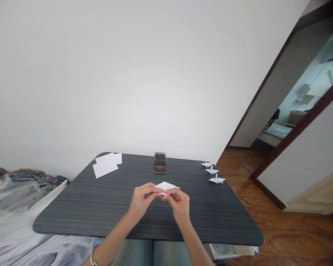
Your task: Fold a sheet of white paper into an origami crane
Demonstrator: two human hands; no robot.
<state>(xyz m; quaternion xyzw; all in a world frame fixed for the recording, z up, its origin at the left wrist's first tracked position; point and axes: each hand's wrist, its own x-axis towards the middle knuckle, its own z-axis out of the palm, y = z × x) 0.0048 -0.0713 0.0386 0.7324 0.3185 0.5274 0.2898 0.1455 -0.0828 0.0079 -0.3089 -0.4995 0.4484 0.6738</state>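
A folded white paper (166,186), diamond-shaped from here, is held above the middle of the table. My left hand (143,197) pinches its near left edge between thumb and fingers. On the near right edge my right hand (178,201) grips the same paper, and the fingertips of both hands almost meet at its near corner. The fingers hide the paper's lower part. Three finished paper cranes (211,170) stand in a row at the table's right side, apart from my hands.
Several white paper sheets (106,164) overlap at the table's back left. A phone (160,163) is at the back edge, before a white wall. The dark table (80,207) has rounded corners. Bedding and clothes (22,199) lie to the left; a doorway opens at right.
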